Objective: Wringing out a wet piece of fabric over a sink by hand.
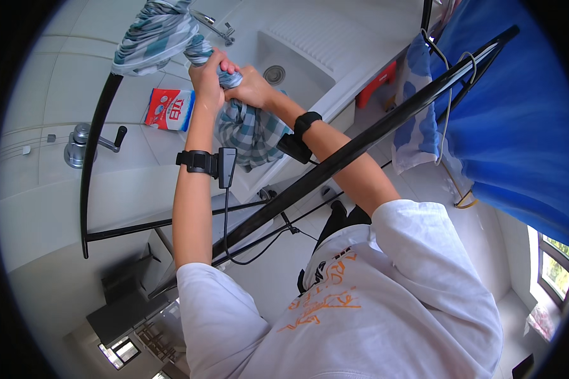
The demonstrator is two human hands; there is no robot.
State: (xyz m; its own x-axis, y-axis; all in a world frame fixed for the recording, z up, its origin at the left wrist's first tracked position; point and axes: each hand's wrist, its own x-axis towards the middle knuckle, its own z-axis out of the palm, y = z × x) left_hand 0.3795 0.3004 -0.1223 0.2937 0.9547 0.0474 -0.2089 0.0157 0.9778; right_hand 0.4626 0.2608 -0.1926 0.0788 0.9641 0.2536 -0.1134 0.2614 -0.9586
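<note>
A twisted green-and-white checked cloth (159,38) is looped over a black metal rack bar (106,104) at the upper left. My left hand (208,78) and my right hand (251,87) are closed side by side around its tightly wound part, above the white sink's left side. Below my hands the loose end of the checked cloth (253,135) hangs bunched over the sink's near part. Each of my wrists wears a black strap with a small black device.
The sink basin (303,85) has a metal drain and a ribbed washboard beside a metal tap (223,31). Left lie a red-and-blue packet (169,110) and a metal crank fixture (80,144). A black rack bar (360,142) crosses before me; blue fabric (512,132) hangs right, near a red stool (377,85).
</note>
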